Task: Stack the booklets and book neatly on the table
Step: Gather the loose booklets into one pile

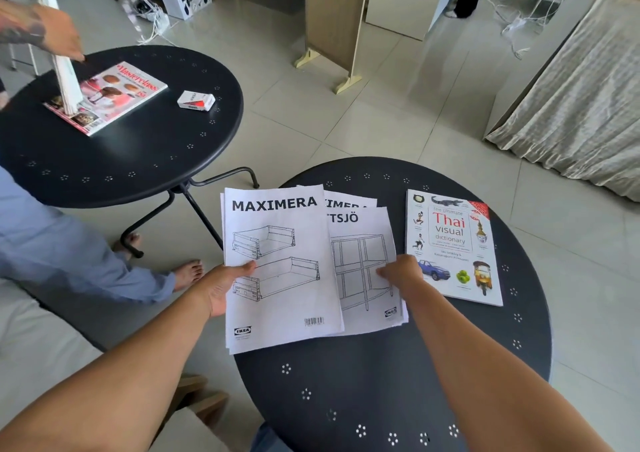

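Left hand (221,287) grips MAXIMERA booklet (280,268) – book (453,247) right of right hand (401,273).

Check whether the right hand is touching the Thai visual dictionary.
Cannot tell. In the head view the right hand rests on the shelf-unit booklet, and its knuckles overlap the Thai visual dictionary edge in the image, hiding any gap.

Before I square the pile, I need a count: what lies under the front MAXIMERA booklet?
Under the MAXIMERA booklet, held by the left hand, lie a booklet ending "TSJÖ" and another MAXIMERA sheet. Whether more lie beneath is hidden. The right hand presses the "TSJÖ" one.
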Available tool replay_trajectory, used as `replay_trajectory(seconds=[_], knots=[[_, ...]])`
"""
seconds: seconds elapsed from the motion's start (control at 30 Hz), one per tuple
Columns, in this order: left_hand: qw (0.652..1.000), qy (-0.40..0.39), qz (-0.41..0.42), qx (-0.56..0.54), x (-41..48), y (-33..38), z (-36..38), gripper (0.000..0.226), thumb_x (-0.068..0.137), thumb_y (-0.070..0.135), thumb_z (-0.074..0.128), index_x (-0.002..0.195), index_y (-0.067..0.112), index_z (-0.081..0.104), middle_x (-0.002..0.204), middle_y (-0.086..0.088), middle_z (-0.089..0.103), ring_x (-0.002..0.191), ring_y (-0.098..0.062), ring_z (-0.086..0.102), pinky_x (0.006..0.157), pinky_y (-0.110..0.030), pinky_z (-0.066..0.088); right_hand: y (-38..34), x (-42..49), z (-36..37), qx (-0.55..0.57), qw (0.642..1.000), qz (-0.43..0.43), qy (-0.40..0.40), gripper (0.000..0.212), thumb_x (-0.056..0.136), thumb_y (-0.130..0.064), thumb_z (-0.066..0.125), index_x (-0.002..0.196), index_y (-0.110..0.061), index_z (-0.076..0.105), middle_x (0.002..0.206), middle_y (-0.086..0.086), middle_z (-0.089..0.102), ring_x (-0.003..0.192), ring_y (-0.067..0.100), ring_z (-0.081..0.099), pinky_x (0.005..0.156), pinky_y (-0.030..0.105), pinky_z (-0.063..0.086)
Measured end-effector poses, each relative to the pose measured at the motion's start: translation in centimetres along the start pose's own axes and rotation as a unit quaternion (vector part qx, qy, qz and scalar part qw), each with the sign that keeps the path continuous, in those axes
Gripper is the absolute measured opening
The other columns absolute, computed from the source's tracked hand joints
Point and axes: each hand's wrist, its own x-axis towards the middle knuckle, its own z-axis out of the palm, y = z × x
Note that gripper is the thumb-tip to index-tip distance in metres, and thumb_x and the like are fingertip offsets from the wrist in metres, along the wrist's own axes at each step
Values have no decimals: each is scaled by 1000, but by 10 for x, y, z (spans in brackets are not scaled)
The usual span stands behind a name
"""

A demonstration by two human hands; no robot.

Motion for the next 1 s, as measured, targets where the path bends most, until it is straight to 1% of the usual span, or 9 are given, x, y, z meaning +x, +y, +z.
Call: replay_trajectory(seconds=[0.07, 0.2, 0.33, 0.43, 0.6, 0.7, 0.77, 0.87, 1.0], knots=[[1000, -9, -4, 8, -2, 1, 5, 42, 73, 16, 77, 114, 12, 70, 110, -14, 74, 110, -35, 64, 98, -53, 48, 2, 3, -6, 61, 998, -10, -4, 29, 88, -13, 62, 116, -6, 64, 91, 6, 62, 78, 21, 59, 74, 30, 53], [1000, -22, -1, 8, -3, 6, 21, 46, 83, 17, 73, 128, 11, 63, 128, -16, 66, 125, -36, 55, 107, -56, 40, -4, 3, -21, 174, 983, -47, 21, 19, 90, -4, 57, 104, -9, 69, 74, 1, 63, 66, 21, 60, 59, 24, 50], [999, -34, 12, 6, -1, 17, 41, 50, 83, 20, 72, 131, 11, 61, 133, -18, 62, 129, -38, 52, 110, -57, 37, -8, -9, -26, 294, 952, -50, -69, 9, 92, -4, 63, 89, -11, 69, 88, 12, 71, 80, 30, 68, 80, 45, 59], [999, -24, 42, 14, 4, 24, 52, 48, 82, 21, 74, 127, 10, 64, 131, -19, 63, 127, -38, 52, 109, -57, 38, -9, -15, -27, 369, 916, -48, -149, 13, 93, 1, 60, 98, -7, 68, 95, 17, 73, 82, 33, 71, 70, 45, 61], [999, -26, 46, 13, 6, 27, 59, 45, 68, 30, 82, 109, 14, 72, 107, -16, 75, 99, -34, 71, 86, -50, 55, -17, -18, -21, 376, 902, -60, -204, 14, 94, 2, 57, 102, -4, 68, 89, 16, 77, 74, 30, 75, 61, 42, 61], [998, -55, 38, -11, 5, 26, 56, 63, 49, 34, 92, 105, 15, 73, 104, -18, 76, 90, -34, 75, 71, -48, 60, -25, -21, -18, 367, 902, -76, -215, 14, 95, 1, 57, 103, -4, 68, 96, 19, 75, 77, 32, 74, 64, 44, 62], [997, -61, 40, -4, 7, 25, 52, 83, 35, 37, 98, 110, 14, 71, 104, -17, 76, 93, -35, 74, 73, -50, 59, -30, -24, -18, 353, 903, -86, -229, 15, 95, -1, 58, 107, -3, 68, 106, 22, 73, 88, 37, 73, 75, 50, 61], [997, -70, 35, 2, 8, 25, 49, 88, 34, 37, 99, 113, 12, 71, 106, -18, 76, 97, -34, 73, 75, -51, 59, -37, -28, -16, 324, 903, -100, -264, 21, 94, 0, 59, 113, 1, 67, 112, 23, 72, 100, 40, 70, 87, 52, 57], [996, -80, 36, -16, 5, 28, 45, 88, 37, 31, 99, 117, 9, 69, 112, -21, 73, 101, -36, 72, 74, -51, 59, -44, -28, -14, 327, 873, -92, -350, 26, 97, -13, 52, 113, -4, 70, 102, 12, 75, 84, 25, 73, 71, 40, 61]])
